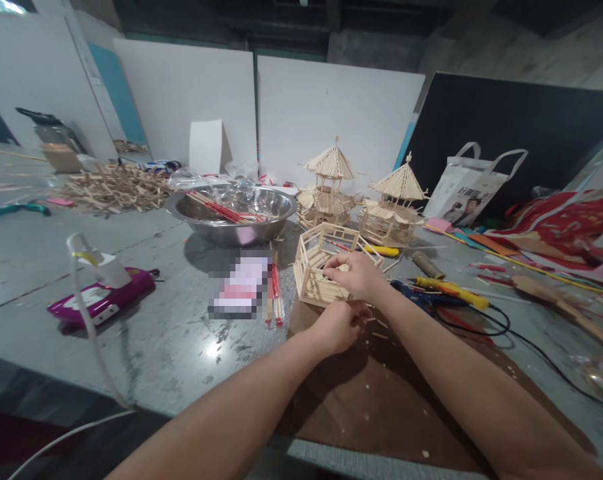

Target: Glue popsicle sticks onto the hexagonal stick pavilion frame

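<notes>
Steel bowl: we see the shiny bowl [209,231] on the tabletop [181,353]; red-and-tan sticks [221,208] lie in it, with crinkly clear plastic [246,195] at the back.
White bag: the bag [461,183] stands at the back right with its two handles up; we cannot see what is inside.
Bottle: the bottle [56,143] with a dark lid stands at the far left; its lower part looks peachy, but we cannot tell what fills it.
Stick frame: our little frame [314,290], many-sided with a slatted floor, sits at the back edge of the brown mat [361,407]; it is under and beside our right hand [356,272], and just past our left hand [339,327]; two stick towers [326,180] [394,203] with pointed roofs stand behind it.
Right hand: it reaches over the frame from the right, palm down; thumb and finger are close together by the top rail; we cannot tell if they grip it.
Left hand: it is low in front of the frame, fingers curled in; we cannot tell if it holds a bit of stick; small bits [380,335] lie near it.
Arms: both come up from below and lean inward.
</notes>
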Demonstrator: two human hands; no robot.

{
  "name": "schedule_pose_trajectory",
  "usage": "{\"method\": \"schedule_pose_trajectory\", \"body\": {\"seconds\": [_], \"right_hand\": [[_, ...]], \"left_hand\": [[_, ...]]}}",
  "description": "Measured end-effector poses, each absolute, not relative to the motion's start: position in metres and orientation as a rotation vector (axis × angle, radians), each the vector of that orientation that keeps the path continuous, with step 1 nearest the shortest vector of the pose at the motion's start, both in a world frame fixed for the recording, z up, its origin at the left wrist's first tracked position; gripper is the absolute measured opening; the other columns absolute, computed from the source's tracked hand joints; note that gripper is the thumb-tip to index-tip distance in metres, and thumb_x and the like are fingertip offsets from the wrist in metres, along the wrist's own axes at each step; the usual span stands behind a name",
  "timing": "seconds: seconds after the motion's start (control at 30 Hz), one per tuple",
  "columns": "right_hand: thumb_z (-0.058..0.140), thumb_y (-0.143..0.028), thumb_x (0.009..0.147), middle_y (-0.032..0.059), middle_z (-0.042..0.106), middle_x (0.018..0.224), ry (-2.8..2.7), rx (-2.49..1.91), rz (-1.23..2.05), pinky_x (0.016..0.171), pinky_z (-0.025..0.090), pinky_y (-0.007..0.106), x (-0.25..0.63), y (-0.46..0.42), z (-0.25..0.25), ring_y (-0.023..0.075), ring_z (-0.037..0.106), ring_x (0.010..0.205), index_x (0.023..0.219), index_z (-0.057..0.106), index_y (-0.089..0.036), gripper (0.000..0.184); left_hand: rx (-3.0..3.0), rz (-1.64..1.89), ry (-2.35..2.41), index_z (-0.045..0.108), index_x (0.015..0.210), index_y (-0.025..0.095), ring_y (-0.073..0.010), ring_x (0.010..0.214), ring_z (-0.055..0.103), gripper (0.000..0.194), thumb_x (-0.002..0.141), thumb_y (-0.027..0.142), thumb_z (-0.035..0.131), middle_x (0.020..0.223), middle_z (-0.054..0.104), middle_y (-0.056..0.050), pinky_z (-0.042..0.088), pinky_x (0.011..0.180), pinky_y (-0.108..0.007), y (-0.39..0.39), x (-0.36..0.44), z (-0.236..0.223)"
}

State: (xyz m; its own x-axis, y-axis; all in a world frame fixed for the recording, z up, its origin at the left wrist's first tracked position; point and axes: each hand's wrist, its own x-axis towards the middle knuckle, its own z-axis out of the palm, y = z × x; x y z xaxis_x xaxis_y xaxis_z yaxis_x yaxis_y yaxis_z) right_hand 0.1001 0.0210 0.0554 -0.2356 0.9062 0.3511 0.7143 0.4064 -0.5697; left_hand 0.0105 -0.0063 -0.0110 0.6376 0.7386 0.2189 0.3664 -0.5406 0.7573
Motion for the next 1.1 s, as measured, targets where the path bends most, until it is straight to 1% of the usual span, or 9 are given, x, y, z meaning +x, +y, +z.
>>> {"method": "schedule_pose_trajectory", "body": {"seconds": [0.13, 0.33, 0.47, 0.53, 0.6, 0.7, 0.83, 0.97, 1.1], "right_hand": [[0.054, -0.026, 0.068, 0.0010, 0.063, 0.061, -2.011, -1.393, 0.381, 0.056, 0.036, 0.023, 0.100, 0.022, 0.054, 0.0132, 0.053, 0.059, 0.070, 0.067, -0.017, 0.016], [0.054, -0.026, 0.069, 0.0015, 0.066, 0.068, -2.018, -1.384, 0.342, 0.063, 0.038, 0.025, 0.100, 0.019, 0.055, 0.0147, 0.057, 0.066, 0.069, 0.067, -0.018, 0.015], [0.056, -0.029, 0.068, 0.0040, 0.068, 0.080, -2.051, -1.424, 0.260, 0.070, 0.038, 0.027, 0.097, 0.016, 0.059, 0.0172, 0.059, 0.076, 0.081, 0.066, -0.018, 0.019], [0.058, -0.032, 0.067, 0.0049, 0.067, 0.084, -2.100, -1.463, 0.162, 0.075, 0.037, 0.031, 0.094, 0.015, 0.062, 0.0194, 0.058, 0.081, 0.087, 0.064, -0.017, 0.025], [0.056, -0.033, 0.069, 0.0041, 0.067, 0.083, -2.183, -1.488, 0.084, 0.077, 0.034, 0.033, 0.090, 0.015, 0.063, 0.0199, 0.057, 0.082, 0.085, 0.064, -0.019, 0.023], [0.050, -0.032, 0.073, 0.0011, 0.067, 0.074, -2.273, -1.514, 0.093, 0.073, 0.033, 0.030, 0.086, 0.016, 0.064, 0.0164, 0.057, 0.073, 0.075, 0.064, -0.022, 0.018], [0.050, -0.033, 0.073, -0.0007, 0.064, 0.066, -2.235, -1.531, 0.179, 0.061, 0.032, 0.024, 0.086, 0.019, 0.062, 0.0122, 0.054, 0.063, 0.071, 0.063, -0.021, 0.019], [0.050, -0.034, 0.071, -0.0010, 0.063, 0.065, -2.199, -1.532, 0.217, 0.056, 0.031, 0.022, 0.088, 0.020, 0.060, 0.0109, 0.052, 0.060, 0.071, 0.063, -0.020, 0.019], [0.051, -0.037, 0.070, -0.0008, 0.064, 0.067, -2.208, -1.565, 0.213, 0.058, 0.031, 0.023, 0.088, 0.018, 0.062, 0.0115, 0.053, 0.062, 0.071, 0.063, -0.020, 0.020]], "left_hand": [[2.181, 0.687, 0.862, 0.063, 0.076, 0.013, -0.0138, 0.061, 0.051, 0.029, 0.062, 0.003, 0.041, 0.064, 0.061, -0.003, 0.039, 0.060, -0.024, -0.006, 0.010, -0.010], [2.189, 0.686, 0.852, 0.063, 0.078, 0.013, -0.0144, 0.062, 0.052, 0.029, 0.062, 0.003, 0.041, 0.068, 0.062, -0.005, 0.039, 0.060, -0.025, -0.006, 0.010, -0.010], [2.211, 0.693, 0.852, 0.063, 0.073, 0.013, -0.0143, 0.063, 0.051, 0.025, 0.063, 0.002, 0.041, 0.065, 0.061, -0.004, 0.039, 0.061, -0.025, -0.008, 0.010, -0.008], [2.236, 0.726, 0.842, 0.062, 0.076, 0.012, -0.0142, 0.065, 0.051, 0.025, 0.064, 0.002, 0.042, 0.068, 0.060, -0.004, 0.040, 0.063, -0.025, -0.008, 0.010, -0.007], [2.267, 0.765, 0.832, 0.060, 0.082, 0.012, -0.0145, 0.069, 0.051, 0.026, 0.065, 0.003, 0.043, 0.073, 0.060, -0.004, 0.042, 0.066, -0.025, -0.009, 0.011, -0.006], [2.308, 0.780, 0.846, 0.059, 0.086, 0.011, -0.0145, 0.070, 0.051, 0.027, 0.066, 0.003, 0.043, 0.075, 0.059, -0.003, 0.043, 0.067, -0.026, -0.008, 0.011, -0.005], [2.326, 0.756, 0.862, 0.060, 0.081, 0.011, -0.0129, 0.066, 0.050, 0.024, 0.067, 0.003, 0.042, 0.067, 0.057, -0.001, 0.043, 0.065, -0.025, -0.007, 0.011, -0.006], [2.305, 0.734, 0.894, 0.060, 0.079, 0.012, -0.0125, 0.064, 0.050, 0.024, 0.065, 0.002, 0.043, 0.063, 0.056, -0.001, 0.042, 0.064, -0.024, -0.007, 0.010, -0.006], [2.283, 0.711, 0.906, 0.060, 0.080, 0.011, -0.0141, 0.066, 0.052, 0.025, 0.066, 0.002, 0.042, 0.066, 0.057, -0.002, 0.044, 0.065, -0.026, -0.009, 0.010, -0.004]]}}
